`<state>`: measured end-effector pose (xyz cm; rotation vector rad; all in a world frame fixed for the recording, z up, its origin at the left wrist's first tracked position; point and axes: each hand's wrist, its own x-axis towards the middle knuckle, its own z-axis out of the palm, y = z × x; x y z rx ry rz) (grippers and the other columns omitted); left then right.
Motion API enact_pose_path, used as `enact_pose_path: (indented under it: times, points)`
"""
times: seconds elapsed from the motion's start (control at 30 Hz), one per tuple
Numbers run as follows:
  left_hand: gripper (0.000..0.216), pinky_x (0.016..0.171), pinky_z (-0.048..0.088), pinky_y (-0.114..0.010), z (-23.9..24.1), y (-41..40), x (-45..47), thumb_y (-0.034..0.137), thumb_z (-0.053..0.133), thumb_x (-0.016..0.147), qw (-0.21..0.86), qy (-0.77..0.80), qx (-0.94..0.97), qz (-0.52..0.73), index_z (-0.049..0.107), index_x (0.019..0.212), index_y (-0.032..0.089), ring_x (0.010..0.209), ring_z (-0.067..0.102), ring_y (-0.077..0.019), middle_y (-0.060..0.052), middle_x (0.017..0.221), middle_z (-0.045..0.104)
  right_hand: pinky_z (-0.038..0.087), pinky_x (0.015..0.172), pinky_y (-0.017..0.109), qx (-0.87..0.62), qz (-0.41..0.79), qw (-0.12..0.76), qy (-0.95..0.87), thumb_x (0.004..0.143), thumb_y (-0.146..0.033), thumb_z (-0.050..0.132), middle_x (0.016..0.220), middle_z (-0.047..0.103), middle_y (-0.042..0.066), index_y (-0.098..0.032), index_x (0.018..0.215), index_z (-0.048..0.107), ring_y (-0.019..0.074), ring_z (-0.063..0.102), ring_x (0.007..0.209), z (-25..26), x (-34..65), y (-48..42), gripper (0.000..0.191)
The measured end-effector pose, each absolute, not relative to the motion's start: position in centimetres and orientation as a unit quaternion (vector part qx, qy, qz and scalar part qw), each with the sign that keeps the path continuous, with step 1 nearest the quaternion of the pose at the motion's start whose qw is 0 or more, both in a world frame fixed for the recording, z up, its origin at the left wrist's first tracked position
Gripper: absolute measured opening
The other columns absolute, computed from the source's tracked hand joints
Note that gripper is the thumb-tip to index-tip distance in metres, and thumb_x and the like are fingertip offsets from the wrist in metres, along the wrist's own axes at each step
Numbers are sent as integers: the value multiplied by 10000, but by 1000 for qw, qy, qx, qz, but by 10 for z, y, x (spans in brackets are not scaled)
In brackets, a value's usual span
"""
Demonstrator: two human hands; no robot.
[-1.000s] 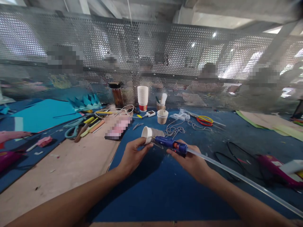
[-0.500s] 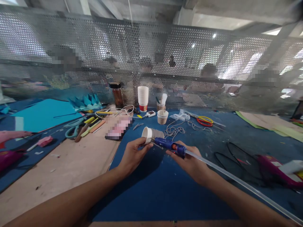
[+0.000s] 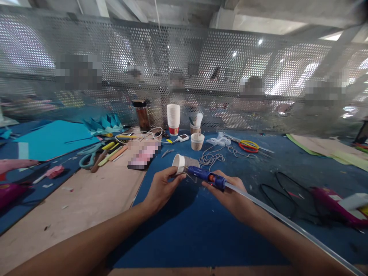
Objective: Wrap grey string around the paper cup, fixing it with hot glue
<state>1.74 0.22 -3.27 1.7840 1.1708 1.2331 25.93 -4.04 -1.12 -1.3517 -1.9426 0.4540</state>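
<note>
My left hand [image 3: 163, 188] pinches a white paper cup [image 3: 179, 164] that lies tilted, its mouth toward the left. Grey cord is wrapped around part of the cup's side. In my right hand [image 3: 232, 195] is a blue glue gun [image 3: 204, 174], its nozzle at the cord-covered side of the cup; whether the tip touches cannot be made out. A long clear glue stick [image 3: 267, 210] runs out of the gun's rear, over my right forearm. Just beyond the cup, loose grey cord [image 3: 211, 158] lies in coils on the blue table.
Behind stand a stack of paper cups [image 3: 173, 120], a small cup [image 3: 197, 142] and a dark-lidded jar [image 3: 141, 117]. Red-and-yellow scissors [image 3: 248, 146] lie to the right, with a magenta glue gun [image 3: 339, 207] nearer. At left are a phone [image 3: 144, 154], pens and blue paper [image 3: 57, 138].
The glue gun's nozzle and both hands stay almost where they were at the cup. Only a very slight shift of the gun and its glue stick shows.
</note>
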Motion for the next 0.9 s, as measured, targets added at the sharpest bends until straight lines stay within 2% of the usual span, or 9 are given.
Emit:
enact_pose_path:
  times: [0.3,0.7,0.9]
  points:
    - [253,633,402,-241,-31,1,18,411,699,874,332,447,679,479,759,806,175,688,542,-152,9,709,642,387,536,261,-525,167,349,-758,955,-555,637,661,637,-37,-264,918,626,130,536,545,-14,259,-40,293]
    - [259,640,409,-231,-37,4,17,412,704,881,321,446,682,484,779,853,166,695,563,-144,12,736,673,357,479,226,-502,144,355,-775,969,-511,633,635,632,-40,-241,943,656,117,526,517,-10,259,-43,273]
    - [246,679,451,-236,-32,4,17,388,703,867,333,441,670,496,783,881,156,747,620,-165,-10,794,725,386,518,219,-481,142,344,-794,989,-467,620,679,658,-43,-246,974,674,103,533,521,-10,259,-44,229]
